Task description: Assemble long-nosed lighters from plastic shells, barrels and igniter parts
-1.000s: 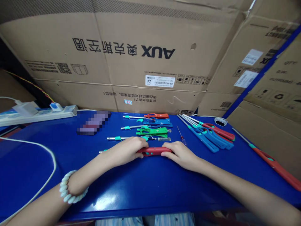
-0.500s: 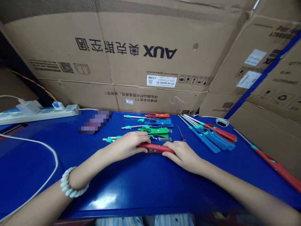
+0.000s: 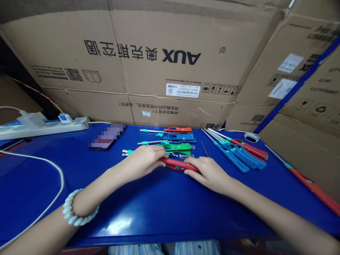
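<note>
The left hand and right hand curl closed around one red lighter, one green casing and one screwdriver beyond it.

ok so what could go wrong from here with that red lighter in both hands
The left hand grips the red lighter close to the loose parts, so it might knock the clear tube or green handle out of place. The screwdriver lies partly hidden behind the right hand, which could bump it.
</note>
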The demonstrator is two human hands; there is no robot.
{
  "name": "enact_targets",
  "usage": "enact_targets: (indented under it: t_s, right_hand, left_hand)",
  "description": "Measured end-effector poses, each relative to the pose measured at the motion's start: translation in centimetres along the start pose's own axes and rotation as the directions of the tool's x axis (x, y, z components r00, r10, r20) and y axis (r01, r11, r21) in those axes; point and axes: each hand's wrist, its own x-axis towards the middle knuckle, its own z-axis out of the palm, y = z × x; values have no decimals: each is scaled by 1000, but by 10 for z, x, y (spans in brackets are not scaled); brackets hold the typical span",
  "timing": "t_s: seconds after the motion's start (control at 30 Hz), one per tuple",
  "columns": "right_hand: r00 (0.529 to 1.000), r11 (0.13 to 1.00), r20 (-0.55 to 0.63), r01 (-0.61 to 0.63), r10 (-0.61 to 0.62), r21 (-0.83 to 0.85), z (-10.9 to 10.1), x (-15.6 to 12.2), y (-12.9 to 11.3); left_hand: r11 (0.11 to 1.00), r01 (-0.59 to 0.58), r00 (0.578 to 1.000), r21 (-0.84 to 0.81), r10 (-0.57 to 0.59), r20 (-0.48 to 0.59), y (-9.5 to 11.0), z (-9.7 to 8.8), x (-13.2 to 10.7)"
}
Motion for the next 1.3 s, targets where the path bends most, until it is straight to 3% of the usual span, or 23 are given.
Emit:
enact_targets:
  t_s: [0.3, 0.5, 0.57, 0.67, 0.73, 0.87, 1.07, 1.3]
  right_hand:
    - [995, 999, 98, 24, -19, -44, -3, 0, -7]
    - [997, 999, 75, 36, -33, -40, -3, 1, -2]
    - [997, 1000, 83, 14, -12, -24, -4, 1, -2]
    - [996, 1000, 89, -27, 28, -16, -5, 2, -1]
    - [995, 998, 88, -51, 53, -24, -5, 2, 0]
    - [992, 995, 94, -83, 88, -60, -4, 4, 3]
    - [994, 994, 81, -73, 79, -78, -3, 5, 6]
    - [994, 995, 85, -69, 74, -66, -5, 3, 3]
  left_hand:
    - [995, -97, 993, 24, 99, -58, 8, 9, 1]
    - [995, -93, 977, -30, 85, -194, 0, 1, 0]
    - [998, -50, 959, -48, 35, -281, -5, -6, -2]
    - [991, 108, 908, -78, -131, -398, -16, -17, -6]
    - [982, 179, 919, -59, -188, -347, -26, -22, -9]
    - [988, 149, 987, -28, -150, -56, -48, -26, -15]
    - [981, 178, 984, 79, -179, 0, -65, -25, -19]
    - [978, 117, 993, 175, -115, -20, -56, -21, -16]
